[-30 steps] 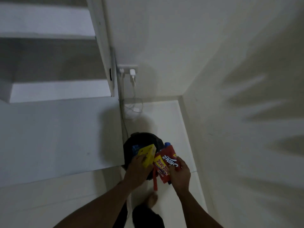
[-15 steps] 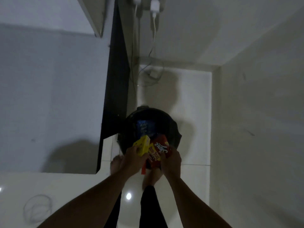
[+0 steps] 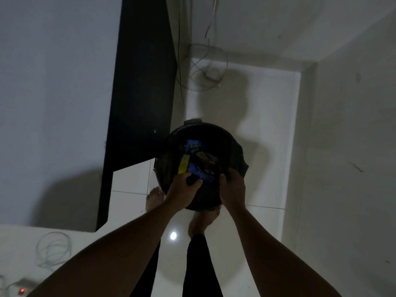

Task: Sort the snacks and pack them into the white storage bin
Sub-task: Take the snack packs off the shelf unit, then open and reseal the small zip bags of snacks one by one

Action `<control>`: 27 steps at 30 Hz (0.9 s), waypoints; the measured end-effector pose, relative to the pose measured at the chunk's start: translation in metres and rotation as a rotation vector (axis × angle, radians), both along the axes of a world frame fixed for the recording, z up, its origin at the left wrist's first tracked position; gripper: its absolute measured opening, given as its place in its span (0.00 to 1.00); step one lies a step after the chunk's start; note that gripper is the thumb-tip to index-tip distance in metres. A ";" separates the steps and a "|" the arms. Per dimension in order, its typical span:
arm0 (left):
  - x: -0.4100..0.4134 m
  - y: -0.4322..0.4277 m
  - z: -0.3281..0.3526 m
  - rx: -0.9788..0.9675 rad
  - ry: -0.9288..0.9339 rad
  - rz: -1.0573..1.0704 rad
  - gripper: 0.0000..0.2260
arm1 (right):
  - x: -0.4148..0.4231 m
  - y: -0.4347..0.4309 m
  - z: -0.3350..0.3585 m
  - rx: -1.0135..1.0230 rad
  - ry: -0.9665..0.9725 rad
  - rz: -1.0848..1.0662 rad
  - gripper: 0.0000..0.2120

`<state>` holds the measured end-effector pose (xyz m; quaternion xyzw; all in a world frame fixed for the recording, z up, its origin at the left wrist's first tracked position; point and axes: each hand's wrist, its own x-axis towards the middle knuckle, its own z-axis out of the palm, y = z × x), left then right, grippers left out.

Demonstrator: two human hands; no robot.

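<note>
A black round bin point(image 3: 233, 144) stands on the white floor below me. A blue snack pack point(image 3: 201, 161) lies inside it. A yellow pack point(image 3: 183, 166) stands on edge in the bin, its near end at the fingertips of my left hand point(image 3: 182, 189), whose fingers and thumb are curled at the bin's near side. My right hand point(image 3: 232, 189) reaches over the near right rim with its fingers bent down into the bin. Whatever it holds is hidden in the dark. No red packs show.
A dark cabinet side point(image 3: 141, 82) rises left of the bin, with a pale wall on the right. Loose cables and a charger point(image 3: 211, 71) lie on the floor beyond the bin. My bare feet point(image 3: 154, 198) stand just under it. Another cable coil point(image 3: 53, 249) lies at the lower left.
Both hands have dropped from above the bin down into its near side. The red packs have gone out of sight, and the yellow pack now stands inside the bin.
</note>
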<state>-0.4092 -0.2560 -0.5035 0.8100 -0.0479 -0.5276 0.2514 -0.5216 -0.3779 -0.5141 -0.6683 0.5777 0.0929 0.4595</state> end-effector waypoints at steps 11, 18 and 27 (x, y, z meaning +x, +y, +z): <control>0.017 -0.036 0.229 -0.162 -0.157 -0.167 0.17 | 0.018 -0.038 0.194 -0.045 -0.078 0.177 0.24; 0.068 -0.021 0.389 -0.249 -0.537 -0.271 0.26 | 0.071 -0.052 0.377 -0.196 -0.321 0.370 0.18; 0.176 0.051 0.536 -0.157 -0.951 -0.172 0.27 | 0.193 -0.025 0.529 -0.471 -0.530 0.716 0.16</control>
